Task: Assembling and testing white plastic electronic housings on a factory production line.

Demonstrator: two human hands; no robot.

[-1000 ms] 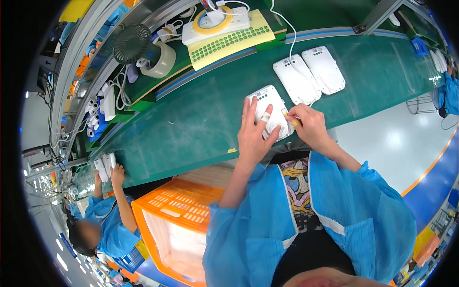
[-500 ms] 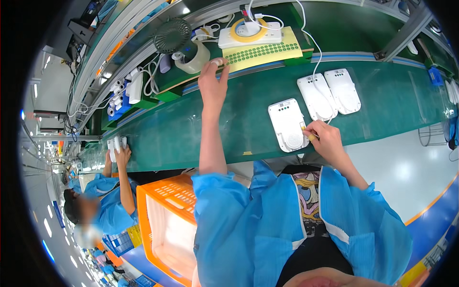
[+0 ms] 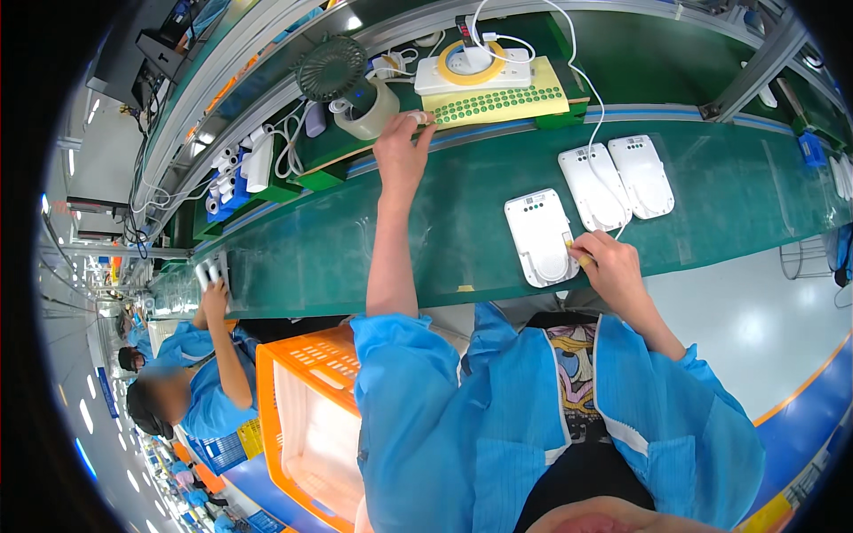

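Observation:
My left hand [image 3: 402, 155] reaches up to the left end of a yellow sheet of round green stickers [image 3: 502, 105]. Its thumb and fingertips pinch at the sheet's edge; whether a single sticker is between them is too small to tell. On the green work surface lies a white rounded device [image 3: 540, 233], back side up, with a row of small dark dots near its top. My right hand [image 3: 610, 266], with yellow finger covers, closes on the end of a white cable [image 3: 597, 115] by the device's right side. The plug itself is hidden by the fingers.
Two more white devices [image 3: 593, 191] [image 3: 643, 178] lie beyond my right hand. On the shelf stand a dark fan [image 3: 333, 69], a power strip [image 3: 515, 78] and a tape roll [image 3: 444, 64]. An orange crate [image 3: 306, 355] stands at left, near a co-worker [image 3: 209, 360] in blue.
The view has shifted slightly. My left fingertips have drawn closer together at the sticker sheet, while my right hand stays beside the device. The co-worker's hands have moved on their white parts.

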